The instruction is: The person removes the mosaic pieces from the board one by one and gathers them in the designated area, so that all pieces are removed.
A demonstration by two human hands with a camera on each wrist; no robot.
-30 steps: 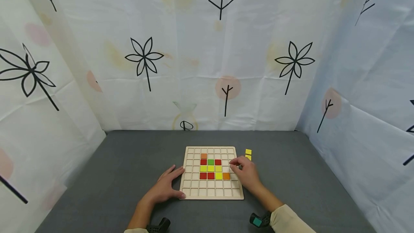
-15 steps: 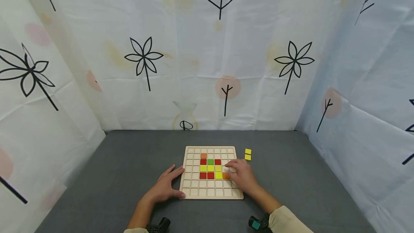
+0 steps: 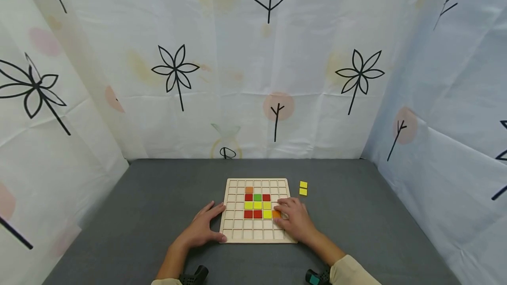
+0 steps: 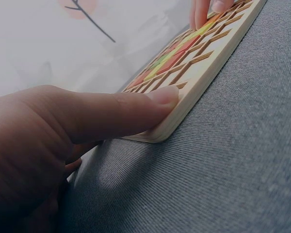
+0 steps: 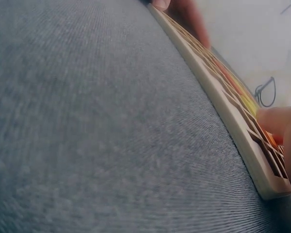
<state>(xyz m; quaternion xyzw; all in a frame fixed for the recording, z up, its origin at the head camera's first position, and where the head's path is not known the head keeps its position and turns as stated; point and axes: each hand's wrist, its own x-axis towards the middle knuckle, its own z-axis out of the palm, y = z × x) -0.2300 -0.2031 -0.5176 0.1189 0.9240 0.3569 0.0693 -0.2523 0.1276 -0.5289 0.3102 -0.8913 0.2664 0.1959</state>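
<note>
A square wooden grid board (image 3: 239,235) lies on the grey table, with red, green, yellow and orange square tiles in its middle cells. My left hand (image 3: 201,230) rests at the board's left side, fingertips along the edge and the thumb (image 4: 160,99) on the near left corner. Over the right part of the board is my right hand (image 3: 298,219). Its index finger and thumb lie on either side of an orange tile (image 3: 276,214) at the end of the lowest tile row. The left wrist view shows its fingertips (image 4: 202,14) touching down near that tile.
Two loose yellow tiles (image 3: 303,188) lie on the grey table (image 3: 178,184) beyond the board's right edge. A patterned white cloth (image 3: 222,69) hangs behind the table and along both sides.
My right hand moves from the board's right edge leftward onto the cells, then slightly toward me, its thumb and index finger parting around the orange tile. My left hand stays put.
</note>
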